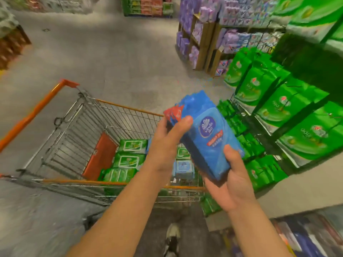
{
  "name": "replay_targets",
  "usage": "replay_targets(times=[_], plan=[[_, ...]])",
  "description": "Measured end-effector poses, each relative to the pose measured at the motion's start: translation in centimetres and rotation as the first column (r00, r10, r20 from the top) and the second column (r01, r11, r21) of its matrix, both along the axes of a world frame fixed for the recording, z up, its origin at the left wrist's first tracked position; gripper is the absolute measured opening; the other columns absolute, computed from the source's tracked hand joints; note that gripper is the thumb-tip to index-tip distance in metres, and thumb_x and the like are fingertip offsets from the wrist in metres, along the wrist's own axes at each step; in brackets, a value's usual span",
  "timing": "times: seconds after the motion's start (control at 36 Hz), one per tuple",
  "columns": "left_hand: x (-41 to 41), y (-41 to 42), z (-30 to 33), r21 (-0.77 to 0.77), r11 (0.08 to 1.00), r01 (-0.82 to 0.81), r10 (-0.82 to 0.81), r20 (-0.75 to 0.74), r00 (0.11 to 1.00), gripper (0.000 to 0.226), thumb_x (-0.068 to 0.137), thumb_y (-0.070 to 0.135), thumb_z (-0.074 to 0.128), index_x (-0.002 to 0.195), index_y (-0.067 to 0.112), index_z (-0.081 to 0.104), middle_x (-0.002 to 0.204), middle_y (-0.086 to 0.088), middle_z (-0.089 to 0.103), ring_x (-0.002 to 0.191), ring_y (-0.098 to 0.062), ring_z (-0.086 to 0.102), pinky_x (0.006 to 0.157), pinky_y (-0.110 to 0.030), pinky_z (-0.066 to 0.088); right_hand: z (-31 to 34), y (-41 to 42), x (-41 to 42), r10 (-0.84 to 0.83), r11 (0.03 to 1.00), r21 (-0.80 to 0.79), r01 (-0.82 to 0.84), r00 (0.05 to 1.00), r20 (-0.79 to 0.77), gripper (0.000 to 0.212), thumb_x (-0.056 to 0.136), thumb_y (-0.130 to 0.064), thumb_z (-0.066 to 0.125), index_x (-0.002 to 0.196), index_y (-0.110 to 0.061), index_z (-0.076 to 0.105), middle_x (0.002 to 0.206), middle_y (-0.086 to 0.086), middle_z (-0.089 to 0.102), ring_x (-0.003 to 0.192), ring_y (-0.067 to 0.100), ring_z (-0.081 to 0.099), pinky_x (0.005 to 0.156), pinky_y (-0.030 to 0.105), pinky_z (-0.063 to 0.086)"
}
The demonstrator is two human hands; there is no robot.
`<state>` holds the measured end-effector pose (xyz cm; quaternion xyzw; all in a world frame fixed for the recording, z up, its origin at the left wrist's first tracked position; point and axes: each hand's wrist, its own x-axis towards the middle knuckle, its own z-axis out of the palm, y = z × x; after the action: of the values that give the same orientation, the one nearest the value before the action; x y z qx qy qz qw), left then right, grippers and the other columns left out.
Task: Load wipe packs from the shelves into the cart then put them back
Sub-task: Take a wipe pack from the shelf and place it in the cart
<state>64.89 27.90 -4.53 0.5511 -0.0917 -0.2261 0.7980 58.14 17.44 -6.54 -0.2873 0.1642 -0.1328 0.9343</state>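
We grip a blue Vinda wipe pack [207, 134] with both hands, left hand [167, 143] curled around its top, right hand [232, 182] cupping its bottom, above the orange-trimmed cart [79, 130] holding green wipe packs [130, 160].

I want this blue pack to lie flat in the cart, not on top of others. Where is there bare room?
Bare wire floor shows at the cart's left end, between the orange flap and the handle-side wall. Right of the flap it is crowded: green packs lie side by side, with a blue pack beyond, under the hands holding the blue bundle.
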Motion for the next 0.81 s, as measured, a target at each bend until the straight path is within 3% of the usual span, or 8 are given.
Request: replay_targets(times=[0.03, 0.11, 0.19, 0.33, 0.42, 0.53, 0.67, 0.81], plan=[[1.4, 0.0, -0.5, 0.040, 0.999, 0.031, -0.031, 0.001, 1.000, 0.065, 0.058, 0.056, 0.073, 0.114, 0.023, 0.067, 0.109, 0.003, 0.072, 0.098, -0.014, 0.066, 0.084, -0.032, 0.046, -2.0, -0.8, -1.9, 0.037, 0.999, -0.036, -0.033, 0.994, 0.107, 0.074, 0.070, -0.032, 0.089, 0.136, -0.011, 0.063, 0.141, 0.016, 0.060, 0.126, 0.031, 0.061, 0.093, 0.041, 0.058], [5.0, -0.4, -2.5, 0.142, 0.982, 0.124, -0.120, -0.033, 0.992, 0.046, 0.059, 0.061, 0.070, 0.093, 0.031, 0.072, 0.080, 0.012, 0.065, 0.080, -0.009, 0.059, 0.079, -0.032, 0.043, -4.5, -4.1, -1.4, 0.013, 0.989, -0.148, -0.020, 0.999, -0.045, 0.083, 0.051, -0.034, 0.099, 0.125, -0.011, 0.071, 0.130, 0.015, 0.067, 0.113, 0.027, 0.069, 0.082, 0.037, 0.061], [7.4, -1.1, -4.7, 0.222, 0.963, 0.155, -0.141, -0.077, 0.987, 0.058, 0.057, 0.057, 0.070, 0.099, 0.019, 0.068, 0.060, 0.011, 0.058, 0.060, -0.008, 0.055, 0.064, -0.027, 0.042, -6.9, -6.6, 0.5, 0.026, 0.982, -0.180, -0.057, 0.986, -0.166, 0.096, 0.044, -0.035, 0.101, 0.127, -0.005, 0.063, 0.122, 0.014, 0.072, 0.104, 0.024, 0.073, 0.076, 0.035, 0.061], [10.0, -3.0, -9.2, 0.449, 0.843, 0.296, -0.227, -0.201, 0.953, 0.037, 0.060, 0.048, 0.086, 0.088, 0.027, 0.079, 0.083, 0.008, 0.075, 0.077, -0.011, 0.068, 0.075, -0.028, 0.051, -11.5, -10.9, 2.6, 0.064, 0.946, -0.270, -0.178, 0.922, -0.382, 0.048, 0.076, -0.009, 0.079, 0.121, -0.002, 0.064, 0.112, 0.014, 0.075, 0.097, 0.025, 0.075, 0.080, 0.038, 0.062], [10.8, -4.2, -12.1, 0.553, 0.748, 0.366, -0.260, -0.264, 0.929, 0.020, 0.080, 0.031, 0.081, 0.097, 0.021, 0.076, 0.090, 0.006, 0.080, 0.078, -0.009, 0.074, 0.069, -0.027, 0.057, -14.7, -12.0, 4.2, 0.099, 0.912, -0.298, -0.283, 0.855, -0.508, 0.059, 0.072, -0.014, 0.086, 0.124, -0.001, 0.061, 0.113, 0.015, 0.075, 0.103, 0.026, 0.073, 0.091, 0.044, 0.059], [11.3, -5.0, -16.7, 0.626, 0.687, 0.369, -0.203, -0.322, 0.925, 0.009, 0.086, 0.023, 0.080, 0.085, 0.025, 0.072, 0.087, 0.008, 0.080, 0.071, -0.001, 0.073, 0.067, -0.019, 0.058, -19.1, -12.1, 6.1, 0.086, 0.902, -0.273, -0.335, 0.757, -0.647, 0.070, 0.068, -0.021, 0.090, 0.129, -0.008, 0.060, 0.115, 0.011, 0.075, 0.102, 0.025, 0.074, 0.082, 0.038, 0.059], [12.7, -5.5, -22.3, 0.666, 0.617, 0.418, -0.157, -0.417, 0.895, 0.017, 0.083, 0.028, 0.083, 0.097, 0.024, 0.073, 0.101, 0.001, 0.078, 0.095, -0.019, 0.074, 0.088, -0.041, 0.059, -24.0, -11.3, 7.4, 0.047, 0.879, -0.256, -0.402, 0.608, -0.792, 0.057, 0.076, -0.016, 0.088, 0.125, -0.008, 0.060, 0.110, 0.013, 0.074, 0.085, 0.023, 0.074, 0.063, 0.029, 0.056], [13.4, -6.5, -28.2, 0.634, 0.567, 0.526, -0.143, -0.553, 0.821, 0.006, 0.090, 0.016, 0.076, 0.087, 0.017, 0.071, 0.080, 0.000, 0.075, 0.078, -0.020, 0.068, 0.079, -0.036, 0.057, -26.6, -11.1, 8.8, 0.053, 0.874, -0.201, -0.442, 0.498, -0.866, 0.060, 0.055, -0.016, 0.088, 0.107, 0.002, 0.063, 0.093, 0.015, 0.070, 0.072, 0.023, 0.069, 0.056, 0.029, 0.054]])
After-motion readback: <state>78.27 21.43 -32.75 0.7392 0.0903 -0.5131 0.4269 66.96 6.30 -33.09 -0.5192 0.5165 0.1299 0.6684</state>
